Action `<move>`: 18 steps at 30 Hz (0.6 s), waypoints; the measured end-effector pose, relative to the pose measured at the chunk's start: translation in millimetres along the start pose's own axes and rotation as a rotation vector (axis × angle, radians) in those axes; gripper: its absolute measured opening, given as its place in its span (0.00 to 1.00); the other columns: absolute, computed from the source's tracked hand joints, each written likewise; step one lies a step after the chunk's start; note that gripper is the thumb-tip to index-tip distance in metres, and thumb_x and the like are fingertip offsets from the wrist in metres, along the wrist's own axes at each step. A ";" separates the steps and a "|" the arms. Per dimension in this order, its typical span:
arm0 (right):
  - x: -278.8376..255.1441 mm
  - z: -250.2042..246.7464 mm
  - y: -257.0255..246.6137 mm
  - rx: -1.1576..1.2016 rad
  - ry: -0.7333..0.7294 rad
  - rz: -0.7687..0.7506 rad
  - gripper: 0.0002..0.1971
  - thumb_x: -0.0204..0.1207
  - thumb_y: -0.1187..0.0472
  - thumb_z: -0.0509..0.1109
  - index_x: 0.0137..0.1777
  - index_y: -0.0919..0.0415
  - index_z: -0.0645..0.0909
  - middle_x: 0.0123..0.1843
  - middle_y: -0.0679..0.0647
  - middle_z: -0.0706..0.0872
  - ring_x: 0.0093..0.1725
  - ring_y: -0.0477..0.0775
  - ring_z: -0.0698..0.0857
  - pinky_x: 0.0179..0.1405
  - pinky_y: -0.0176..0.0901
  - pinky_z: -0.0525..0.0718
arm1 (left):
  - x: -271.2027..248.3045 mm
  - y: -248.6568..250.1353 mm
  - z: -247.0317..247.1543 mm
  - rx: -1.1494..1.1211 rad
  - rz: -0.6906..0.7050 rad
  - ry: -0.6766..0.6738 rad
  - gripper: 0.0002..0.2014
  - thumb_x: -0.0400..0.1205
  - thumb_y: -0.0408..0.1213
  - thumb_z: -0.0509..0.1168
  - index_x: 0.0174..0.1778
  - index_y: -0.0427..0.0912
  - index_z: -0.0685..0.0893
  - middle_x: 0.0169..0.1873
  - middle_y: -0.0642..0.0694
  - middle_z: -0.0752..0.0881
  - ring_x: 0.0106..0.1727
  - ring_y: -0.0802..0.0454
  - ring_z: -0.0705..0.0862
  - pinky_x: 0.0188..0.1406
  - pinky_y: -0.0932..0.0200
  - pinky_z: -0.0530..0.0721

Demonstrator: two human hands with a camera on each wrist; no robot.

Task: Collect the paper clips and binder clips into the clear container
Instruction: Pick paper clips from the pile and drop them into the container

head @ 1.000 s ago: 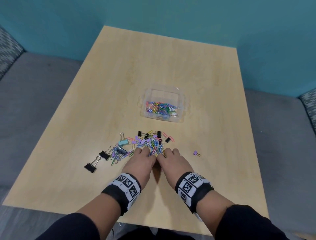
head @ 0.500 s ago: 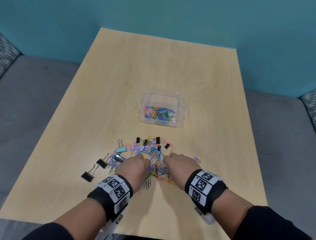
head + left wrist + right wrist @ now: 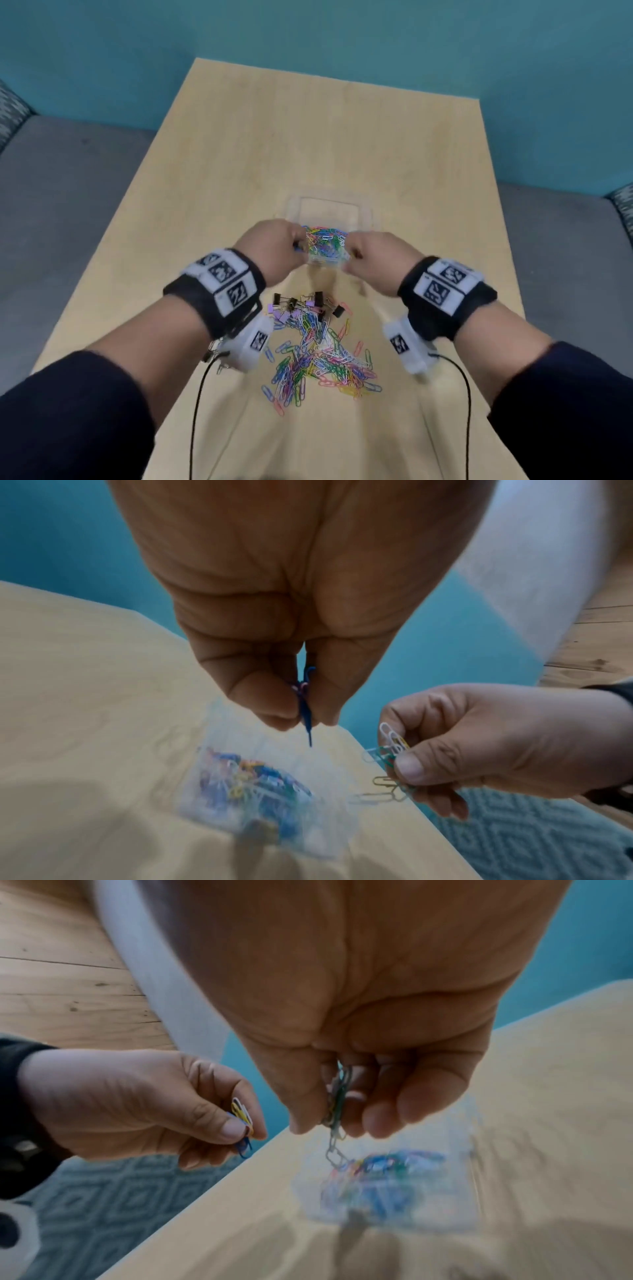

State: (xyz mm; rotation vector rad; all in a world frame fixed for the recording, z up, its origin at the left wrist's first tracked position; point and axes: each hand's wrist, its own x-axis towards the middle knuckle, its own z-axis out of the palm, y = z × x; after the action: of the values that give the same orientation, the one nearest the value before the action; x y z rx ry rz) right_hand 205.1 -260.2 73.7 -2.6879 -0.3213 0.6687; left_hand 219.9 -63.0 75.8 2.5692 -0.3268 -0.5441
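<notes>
The clear container [image 3: 363,213] sits mid-table with colourful paper clips [image 3: 323,244] inside. Both hands hover just above it. My left hand [image 3: 297,247] pinches a few clips, a blue one [image 3: 306,704] sticking out between thumb and finger. My right hand [image 3: 352,253] pinches a small bunch of clips [image 3: 337,1096], some dangling down towards the container [image 3: 394,1177]. A loose pile of paper clips [image 3: 318,356] lies on the table nearer to me. Black and lilac binder clips [image 3: 308,305] lie at the pile's far side.
The wooden table [image 3: 308,137] is bounded by a teal wall behind and grey seating [image 3: 68,192] on both sides. Black cables [image 3: 197,404] hang from the wrist cameras over the near table edge.
Both hands left the pile on the table, each with clips pinched. They rose and moved forward to just over the container.
</notes>
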 end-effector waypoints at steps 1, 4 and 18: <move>11.6 -7.9 0.7 0.000 0.027 0.025 0.12 0.77 0.55 0.67 0.35 0.54 0.69 0.32 0.50 0.76 0.30 0.51 0.74 0.25 0.43 0.65 | 13.6 2.3 -3.1 -0.009 -0.009 0.020 0.03 0.76 0.36 0.67 0.39 0.46 0.87 0.36 0.48 0.87 0.31 0.53 0.80 0.36 0.60 0.76; 39.5 -18.3 0.9 0.027 0.074 0.085 0.07 0.76 0.54 0.69 0.42 0.55 0.74 0.38 0.50 0.79 0.38 0.55 0.78 0.29 0.43 0.68 | 41.8 7.0 -3.2 -0.040 -0.045 0.081 0.04 0.76 0.38 0.68 0.44 0.48 0.87 0.41 0.47 0.88 0.39 0.50 0.83 0.39 0.60 0.76; -114.9 96.6 25.2 -0.478 -0.295 -0.273 0.10 0.76 0.56 0.60 0.53 0.57 0.79 0.50 0.60 0.81 0.46 0.64 0.78 0.37 0.54 0.76 | -145.3 -46.9 86.7 0.186 0.185 -0.531 0.23 0.75 0.58 0.48 0.49 0.49 0.82 0.48 0.50 0.78 0.48 0.49 0.81 0.49 0.52 0.79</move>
State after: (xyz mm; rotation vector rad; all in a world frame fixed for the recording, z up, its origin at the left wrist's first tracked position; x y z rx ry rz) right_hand 62.2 -290.4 31.0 -2.8865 -1.0205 1.0061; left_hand 58.8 -12.0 28.5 2.4907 -0.8193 -1.1693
